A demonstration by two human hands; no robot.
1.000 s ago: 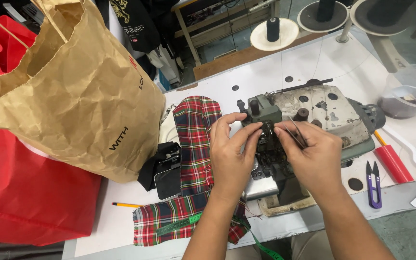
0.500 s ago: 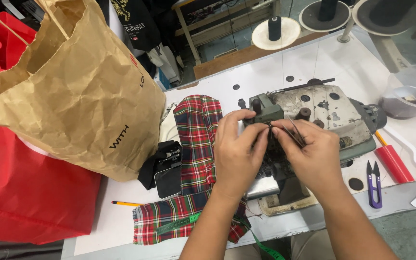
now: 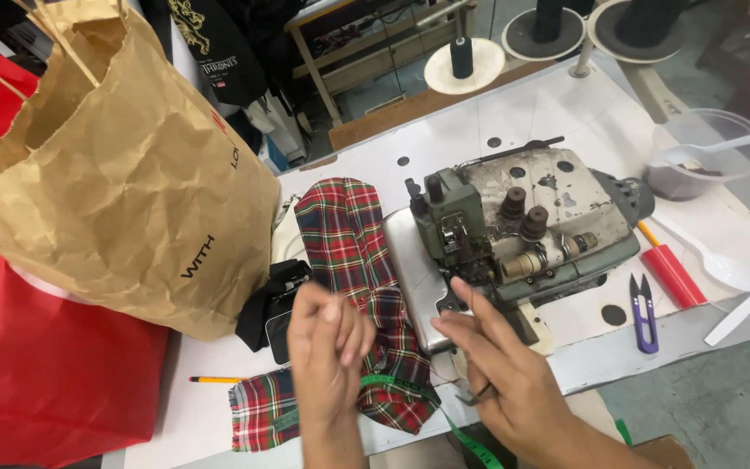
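A worn grey-green overlock sewing machine (image 3: 523, 221) stands on the white table (image 3: 566, 113). Red and green tartan fabric (image 3: 349, 243) lies draped to its left and runs down to the table's front edge. My left hand (image 3: 330, 347) hovers over the fabric's lower part, thumb and forefinger pinched on a thin thread (image 3: 434, 377). My right hand (image 3: 501, 369) is just in front of the machine's base. Its index and middle fingers are stretched out, and its lower fingers are curled on a small dark tool (image 3: 479, 397). A green measuring tape (image 3: 410, 391) crosses the fabric between my hands.
A crumpled brown paper bag (image 3: 123, 191) and a red bag (image 3: 36, 373) fill the left side. A black object (image 3: 271, 304) and a yellow pencil (image 3: 214, 379) lie near the fabric. Purple thread snips (image 3: 644, 304), a red tool (image 3: 672, 274), white plastic spoons (image 3: 722, 260) and a clear bowl (image 3: 713, 152) sit at the right.
Both hands have drawn back from the machine's needle area toward the table's front edge and moved apart. The camera view has moved closer.
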